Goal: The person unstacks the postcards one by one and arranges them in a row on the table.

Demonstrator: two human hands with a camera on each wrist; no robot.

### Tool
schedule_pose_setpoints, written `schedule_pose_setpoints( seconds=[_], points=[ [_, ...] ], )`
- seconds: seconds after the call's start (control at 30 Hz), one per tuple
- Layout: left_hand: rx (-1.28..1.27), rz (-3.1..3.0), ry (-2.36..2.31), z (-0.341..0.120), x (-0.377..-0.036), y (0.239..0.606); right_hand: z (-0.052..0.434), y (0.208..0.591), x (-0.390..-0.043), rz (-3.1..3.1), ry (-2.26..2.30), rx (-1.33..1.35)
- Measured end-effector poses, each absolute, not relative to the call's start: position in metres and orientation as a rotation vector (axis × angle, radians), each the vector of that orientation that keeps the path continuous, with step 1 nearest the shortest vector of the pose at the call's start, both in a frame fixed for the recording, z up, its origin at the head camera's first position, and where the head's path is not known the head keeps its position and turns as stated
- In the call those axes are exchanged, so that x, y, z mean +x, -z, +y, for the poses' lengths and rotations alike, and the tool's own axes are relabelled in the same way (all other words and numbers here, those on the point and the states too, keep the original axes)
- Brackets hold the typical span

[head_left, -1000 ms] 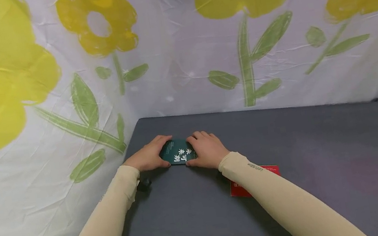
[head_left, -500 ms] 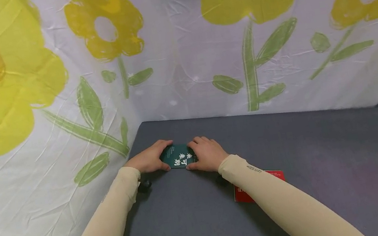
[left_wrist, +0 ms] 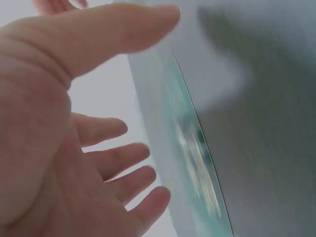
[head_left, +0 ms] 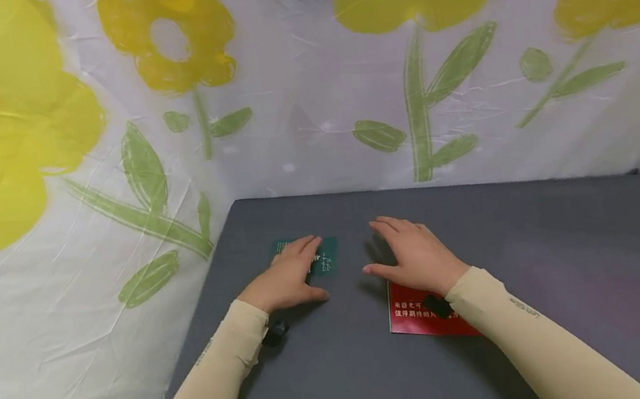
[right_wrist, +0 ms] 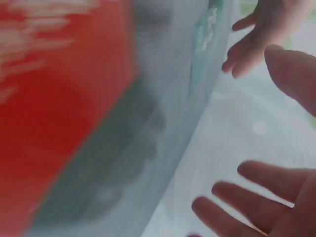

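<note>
A dark green card [head_left: 328, 251] with white characters lies flat on the grey table [head_left: 335, 371], near its far left corner. My left hand [head_left: 285, 277] hovers over the card and hides much of it in the head view. In the left wrist view its fingers spread apart, holding nothing, with the green card [left_wrist: 195, 153] beyond them. My right hand [head_left: 419, 255], fingers loosely extended and also holding nothing, is raised above the far edge of a red card [head_left: 408, 321]. White characters run across that red card, and the right wrist and sleeve cover part of it.
A white cloth [head_left: 295, 120] printed with yellow flowers hangs behind the table and along its left side. Small black devices sit under both wrists, one of them the left wrist camera [head_left: 276, 333].
Both hands have let go of the green card, which stays on the table. The right hand has moved right, over the red card; the left has lifted and shifted slightly right and nearer.
</note>
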State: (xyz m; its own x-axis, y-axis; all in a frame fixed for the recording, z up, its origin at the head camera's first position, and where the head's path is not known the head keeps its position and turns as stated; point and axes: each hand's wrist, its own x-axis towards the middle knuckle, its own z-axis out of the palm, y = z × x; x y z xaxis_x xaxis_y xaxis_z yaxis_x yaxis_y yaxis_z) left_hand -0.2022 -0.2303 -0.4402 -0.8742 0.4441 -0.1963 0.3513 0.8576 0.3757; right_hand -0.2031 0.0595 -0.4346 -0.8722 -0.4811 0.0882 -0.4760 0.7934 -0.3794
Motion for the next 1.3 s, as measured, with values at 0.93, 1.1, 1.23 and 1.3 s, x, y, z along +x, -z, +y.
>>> schedule_pose_setpoints(
  seconds=[0.93,1.1,1.23,1.3],
  points=[
    [0.973,2.659,-0.426,-0.113,-0.162,0.45,0.144,0.462,-0.129,2.921,0.639,-0.811],
    [0.996,2.644,-0.418,-0.107,-0.162,0.449,0.148,0.461,-0.124,2.94,0.639,-0.803],
    [0.994,2.631,-0.392,-0.103,-0.16,0.449,0.15,0.461,-0.12,2.949,0.607,-0.794],
    [0.994,2.631,-0.378,-0.104,-0.16,0.449,0.148,0.459,-0.119,2.954,0.583,-0.801]
  ],
)
